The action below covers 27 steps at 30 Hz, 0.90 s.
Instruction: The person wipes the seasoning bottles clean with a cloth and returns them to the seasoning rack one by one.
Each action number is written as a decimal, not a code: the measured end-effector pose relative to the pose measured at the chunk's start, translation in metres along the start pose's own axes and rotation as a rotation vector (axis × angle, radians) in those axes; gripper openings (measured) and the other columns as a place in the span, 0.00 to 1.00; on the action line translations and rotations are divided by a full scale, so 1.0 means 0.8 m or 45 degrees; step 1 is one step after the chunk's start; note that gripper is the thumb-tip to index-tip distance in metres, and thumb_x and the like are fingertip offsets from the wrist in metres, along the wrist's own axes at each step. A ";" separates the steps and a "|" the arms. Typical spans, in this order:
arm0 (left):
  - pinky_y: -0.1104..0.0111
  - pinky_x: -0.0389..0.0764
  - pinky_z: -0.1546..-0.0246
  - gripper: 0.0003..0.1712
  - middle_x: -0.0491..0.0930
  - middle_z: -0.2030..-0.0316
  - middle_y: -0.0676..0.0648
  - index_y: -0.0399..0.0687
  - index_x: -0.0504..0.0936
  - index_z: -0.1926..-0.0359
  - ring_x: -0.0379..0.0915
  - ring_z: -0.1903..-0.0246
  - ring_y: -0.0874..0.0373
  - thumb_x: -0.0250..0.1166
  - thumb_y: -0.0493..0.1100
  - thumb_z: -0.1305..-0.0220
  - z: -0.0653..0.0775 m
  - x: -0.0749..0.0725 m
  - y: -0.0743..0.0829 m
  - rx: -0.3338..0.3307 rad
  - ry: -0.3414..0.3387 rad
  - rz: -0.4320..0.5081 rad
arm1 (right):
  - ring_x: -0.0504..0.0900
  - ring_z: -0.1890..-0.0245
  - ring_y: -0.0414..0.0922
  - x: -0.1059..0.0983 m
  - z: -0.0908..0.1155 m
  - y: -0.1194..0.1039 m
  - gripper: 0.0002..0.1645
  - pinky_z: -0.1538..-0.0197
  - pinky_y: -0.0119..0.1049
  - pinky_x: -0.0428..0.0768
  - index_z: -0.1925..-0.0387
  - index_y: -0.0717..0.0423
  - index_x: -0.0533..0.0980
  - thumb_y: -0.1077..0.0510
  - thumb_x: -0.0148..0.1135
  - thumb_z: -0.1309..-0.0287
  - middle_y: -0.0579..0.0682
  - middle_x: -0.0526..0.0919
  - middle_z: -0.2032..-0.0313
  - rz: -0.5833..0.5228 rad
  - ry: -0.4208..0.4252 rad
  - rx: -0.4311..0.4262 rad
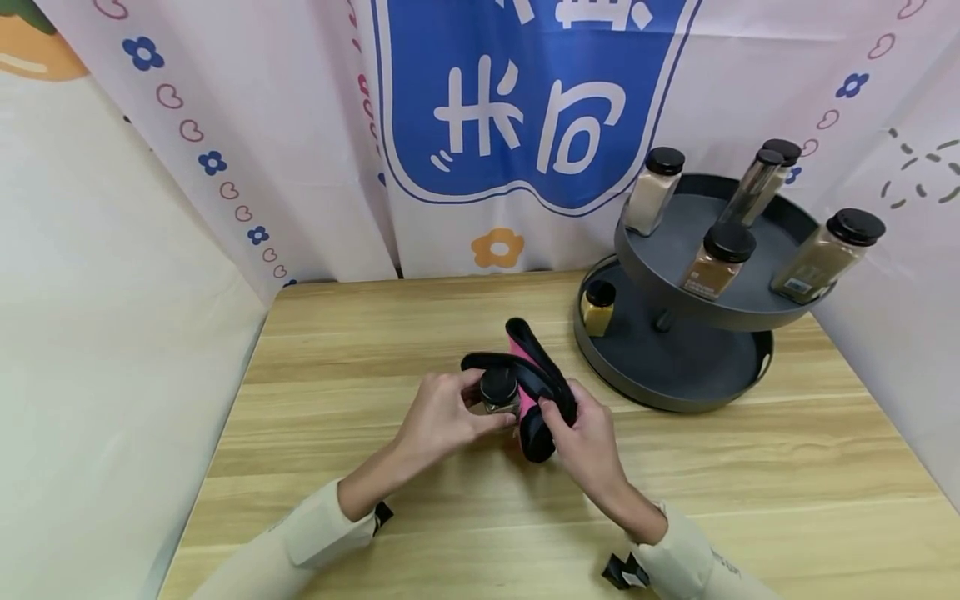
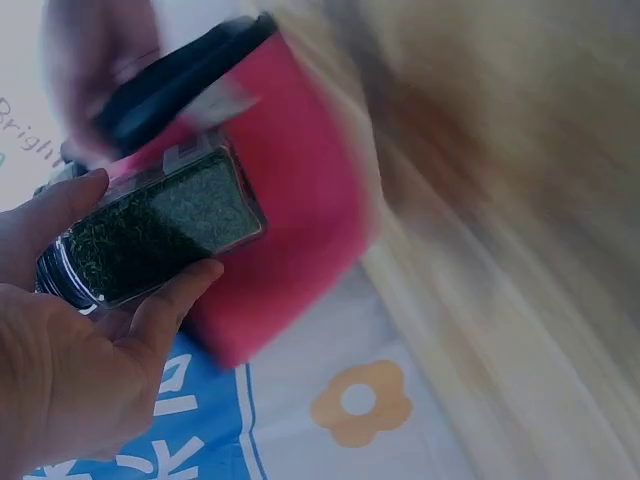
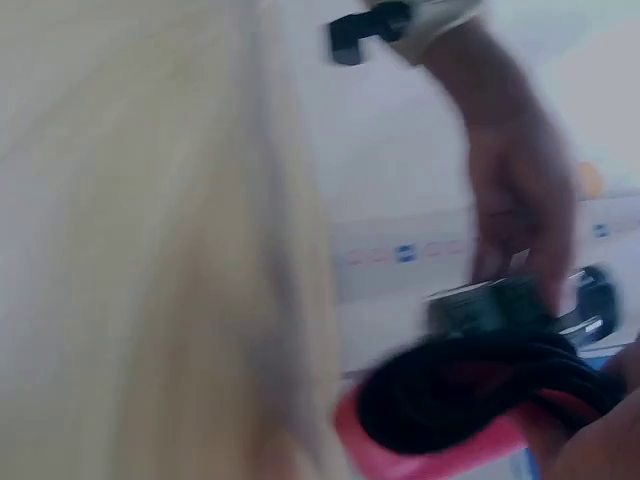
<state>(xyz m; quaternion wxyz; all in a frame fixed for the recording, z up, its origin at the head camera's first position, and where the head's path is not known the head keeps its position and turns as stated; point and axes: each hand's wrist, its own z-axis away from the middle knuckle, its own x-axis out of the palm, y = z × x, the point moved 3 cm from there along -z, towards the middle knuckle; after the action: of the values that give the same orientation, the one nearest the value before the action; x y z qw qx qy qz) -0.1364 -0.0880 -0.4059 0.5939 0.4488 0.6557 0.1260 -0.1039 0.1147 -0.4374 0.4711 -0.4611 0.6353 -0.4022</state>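
Note:
My left hand point(image 1: 438, 412) grips a clear spice jar point(image 1: 498, 390) with a black lid, fingers and thumb on opposite sides. Dried green herbs fill the jar, seen lying sideways across the left wrist view. Close against its right side is a folded pink cloth point(image 2: 310, 190) with thick black edging. My right hand point(image 1: 588, 433) pinches the black edge of this cloth, thumb on top. In the right wrist view the cloth's black rim point(image 3: 450, 390) curls into a loop just in front of the jar.
A dark two-tier round rack point(image 1: 675, 367) stands at the back right of the wooden table point(image 1: 337, 350). Several black-lidded jars, among them a brown one point(image 1: 712, 267), sit on its upper tier. A small yellow jar point(image 1: 598, 312) stands on the lower tier. Printed curtain point(image 1: 322, 167) hangs behind.

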 end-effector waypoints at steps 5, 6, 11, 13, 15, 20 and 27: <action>0.76 0.62 0.80 0.26 0.79 0.79 0.55 0.38 0.90 0.54 0.53 0.82 0.73 0.87 0.46 0.52 -0.001 -0.001 0.002 0.008 -0.011 -0.020 | 0.70 0.81 0.37 -0.002 0.000 -0.003 0.03 0.78 0.28 0.68 0.57 0.62 0.83 0.66 0.66 0.30 0.45 0.74 0.79 -0.067 0.021 0.009; 0.76 0.64 0.79 0.26 0.84 0.77 0.53 0.38 0.90 0.54 0.55 0.81 0.72 0.87 0.45 0.52 -0.002 0.000 0.001 0.017 -0.011 -0.026 | 0.71 0.80 0.37 -0.003 0.000 -0.007 0.03 0.78 0.28 0.68 0.57 0.63 0.82 0.66 0.65 0.30 0.45 0.74 0.79 -0.116 0.042 -0.019; 0.76 0.66 0.78 0.27 0.89 0.72 0.47 0.37 0.90 0.53 0.57 0.81 0.72 0.87 0.45 0.52 -0.002 0.001 0.000 0.046 -0.009 -0.019 | 0.72 0.79 0.38 -0.005 0.000 -0.015 0.03 0.77 0.29 0.70 0.57 0.65 0.82 0.69 0.64 0.30 0.47 0.76 0.78 -0.186 0.084 -0.129; 0.76 0.63 0.81 0.27 0.84 0.77 0.50 0.37 0.90 0.52 0.55 0.82 0.73 0.87 0.45 0.51 -0.002 0.000 0.002 0.031 -0.010 0.004 | 0.71 0.80 0.37 -0.003 -0.001 -0.008 0.03 0.78 0.28 0.68 0.58 0.63 0.82 0.68 0.65 0.30 0.46 0.75 0.79 -0.100 0.050 -0.090; 0.75 0.59 0.82 0.27 0.77 0.80 0.54 0.37 0.89 0.52 0.52 0.82 0.73 0.87 0.45 0.51 -0.001 -0.003 0.003 0.007 -0.008 0.017 | 0.70 0.81 0.36 -0.001 -0.002 0.000 0.03 0.79 0.28 0.67 0.58 0.62 0.83 0.65 0.66 0.29 0.45 0.74 0.79 -0.020 -0.009 -0.024; 0.76 0.62 0.80 0.26 0.79 0.79 0.55 0.39 0.90 0.53 0.55 0.81 0.72 0.87 0.45 0.51 0.001 -0.003 0.003 -0.011 -0.029 -0.013 | 0.72 0.79 0.38 -0.001 -0.002 0.002 0.04 0.76 0.29 0.70 0.56 0.60 0.83 0.63 0.67 0.29 0.47 0.77 0.77 -0.024 -0.052 0.040; 0.74 0.72 0.72 0.25 0.88 0.70 0.51 0.40 0.91 0.54 0.65 0.76 0.66 0.88 0.45 0.52 0.001 0.002 -0.001 0.035 -0.038 -0.028 | 0.74 0.79 0.39 -0.005 0.000 -0.013 0.02 0.77 0.29 0.71 0.60 0.64 0.81 0.68 0.64 0.29 0.52 0.79 0.76 -0.159 0.035 -0.105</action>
<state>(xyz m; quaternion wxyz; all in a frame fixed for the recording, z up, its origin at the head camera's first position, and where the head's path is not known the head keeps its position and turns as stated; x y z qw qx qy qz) -0.1357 -0.0876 -0.4077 0.5988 0.4515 0.6533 0.1037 -0.1015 0.1163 -0.4267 0.4171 -0.5131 0.6278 -0.4107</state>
